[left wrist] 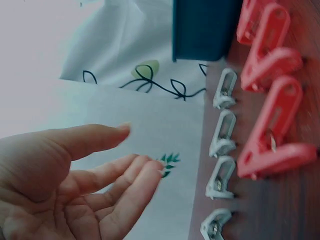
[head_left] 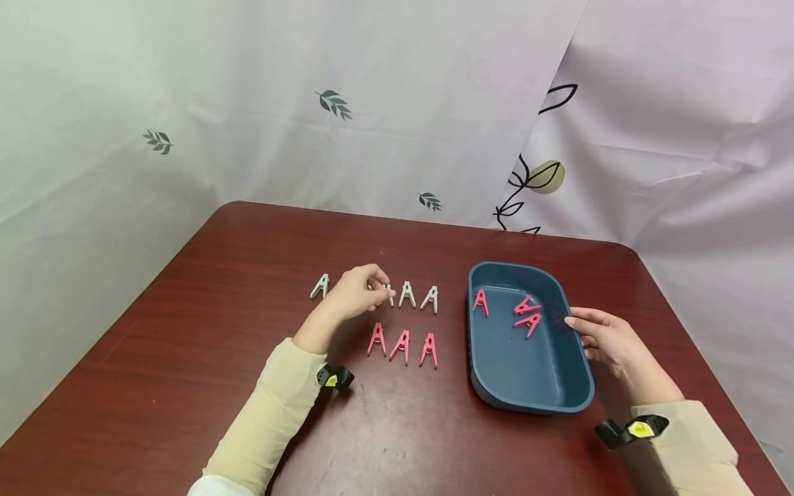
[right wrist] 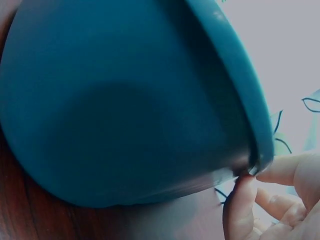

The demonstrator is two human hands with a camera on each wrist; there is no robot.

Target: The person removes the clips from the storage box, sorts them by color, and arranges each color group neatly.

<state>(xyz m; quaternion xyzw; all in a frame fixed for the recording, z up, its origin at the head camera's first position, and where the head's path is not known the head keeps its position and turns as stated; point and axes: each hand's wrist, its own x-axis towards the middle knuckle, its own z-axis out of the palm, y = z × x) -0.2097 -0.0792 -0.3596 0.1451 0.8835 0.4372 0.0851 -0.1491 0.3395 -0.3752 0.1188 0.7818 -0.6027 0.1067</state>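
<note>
My left hand [head_left: 355,296] hovers over a row of white clothespins [head_left: 406,294], covering part of the row in the head view. In the left wrist view its thumb and fingers are apart, holding nothing. Nearer to me lie three pink clothespins [head_left: 401,346], which look large beside the white clothespins [left wrist: 223,134] in that wrist view. With thumb and fingers, my right hand [head_left: 611,344] pinches the right rim of a blue plastic basket [head_left: 527,403]. Three more pink clothespins [head_left: 528,322] lie inside it. The right wrist view shows the basket's outer wall [right wrist: 125,125] close up.
Everything rests on a dark red wooden table [head_left: 186,331] with rounded far corners. Behind it hangs a pale curtain [head_left: 397,138] with leaf prints. One white clothespin [head_left: 320,286] lies left of my left hand.
</note>
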